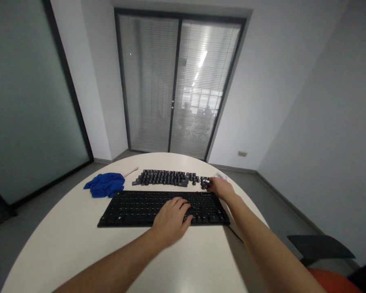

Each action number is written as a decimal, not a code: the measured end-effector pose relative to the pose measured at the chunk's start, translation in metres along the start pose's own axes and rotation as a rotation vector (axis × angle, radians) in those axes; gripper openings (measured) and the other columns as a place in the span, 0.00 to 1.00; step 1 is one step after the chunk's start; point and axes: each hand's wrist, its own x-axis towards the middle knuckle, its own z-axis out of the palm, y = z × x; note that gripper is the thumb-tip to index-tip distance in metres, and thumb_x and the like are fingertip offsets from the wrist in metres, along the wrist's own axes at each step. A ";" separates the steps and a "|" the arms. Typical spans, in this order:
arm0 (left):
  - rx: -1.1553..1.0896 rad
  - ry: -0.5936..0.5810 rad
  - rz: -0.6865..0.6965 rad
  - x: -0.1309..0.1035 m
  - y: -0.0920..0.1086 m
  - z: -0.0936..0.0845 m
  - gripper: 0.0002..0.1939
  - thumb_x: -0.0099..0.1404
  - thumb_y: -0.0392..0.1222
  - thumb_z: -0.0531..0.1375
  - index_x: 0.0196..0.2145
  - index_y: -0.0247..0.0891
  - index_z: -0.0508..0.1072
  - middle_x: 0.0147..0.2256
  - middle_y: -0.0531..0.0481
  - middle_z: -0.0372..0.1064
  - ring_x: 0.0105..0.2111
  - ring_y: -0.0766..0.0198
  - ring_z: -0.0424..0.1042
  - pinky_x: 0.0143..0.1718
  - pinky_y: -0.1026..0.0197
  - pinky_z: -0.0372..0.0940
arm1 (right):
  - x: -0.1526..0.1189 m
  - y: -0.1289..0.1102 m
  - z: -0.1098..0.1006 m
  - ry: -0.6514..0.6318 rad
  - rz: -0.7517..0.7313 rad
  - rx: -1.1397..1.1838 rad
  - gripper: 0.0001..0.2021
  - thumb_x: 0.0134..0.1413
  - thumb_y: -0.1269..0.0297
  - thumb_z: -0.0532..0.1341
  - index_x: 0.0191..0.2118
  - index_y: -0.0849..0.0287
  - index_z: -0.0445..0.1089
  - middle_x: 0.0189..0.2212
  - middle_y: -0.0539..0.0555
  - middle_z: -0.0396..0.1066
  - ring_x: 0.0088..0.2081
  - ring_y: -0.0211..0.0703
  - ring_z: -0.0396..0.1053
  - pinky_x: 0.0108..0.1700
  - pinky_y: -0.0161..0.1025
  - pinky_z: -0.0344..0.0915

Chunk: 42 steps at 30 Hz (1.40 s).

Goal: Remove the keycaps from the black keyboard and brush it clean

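A black keyboard (134, 208) lies across the table in front of me. My left hand (172, 217) rests on its middle right part, fingers spread and palm down. Behind the keyboard, loose black keycaps (163, 178) are laid out in rows, with smaller groups of them further right. At the rightmost group of keycaps (203, 183), my right hand (219, 188) reaches down with its fingers drawn together. Something small and shiny shows by those fingertips, and what they hold is too small to make out.
A crumpled blue cloth (106, 184) lies left of the keycaps, with a thin pale stick-like tool (131, 171) beside it. The keyboard's cable (235, 235) runs off to the right. A chair (320, 247) stands at the lower right, beyond the round white table's (64, 240) edge.
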 end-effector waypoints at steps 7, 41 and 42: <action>0.000 -0.001 -0.003 0.000 0.000 0.001 0.15 0.70 0.45 0.54 0.51 0.39 0.70 0.52 0.46 0.69 0.54 0.53 0.63 0.56 0.48 0.60 | -0.007 0.001 -0.007 0.035 -0.005 0.027 0.09 0.53 0.65 0.63 0.40 0.55 0.77 0.38 0.60 0.77 0.42 0.51 0.74 0.37 0.37 0.61; 0.170 -0.028 -0.084 0.006 0.009 -0.005 0.17 0.69 0.51 0.52 0.47 0.37 0.70 0.47 0.41 0.68 0.48 0.49 0.65 0.49 0.47 0.63 | -0.079 0.001 -0.021 0.341 0.074 0.616 0.27 0.64 0.44 0.47 0.26 0.57 0.70 0.27 0.58 0.77 0.30 0.48 0.73 0.32 0.37 0.59; 0.170 -0.028 -0.085 0.006 0.009 -0.005 0.17 0.69 0.51 0.52 0.47 0.37 0.70 0.47 0.41 0.68 0.49 0.49 0.65 0.49 0.47 0.63 | -0.079 0.001 -0.021 0.331 0.071 0.608 0.27 0.64 0.44 0.47 0.26 0.57 0.70 0.27 0.58 0.77 0.30 0.48 0.72 0.32 0.37 0.59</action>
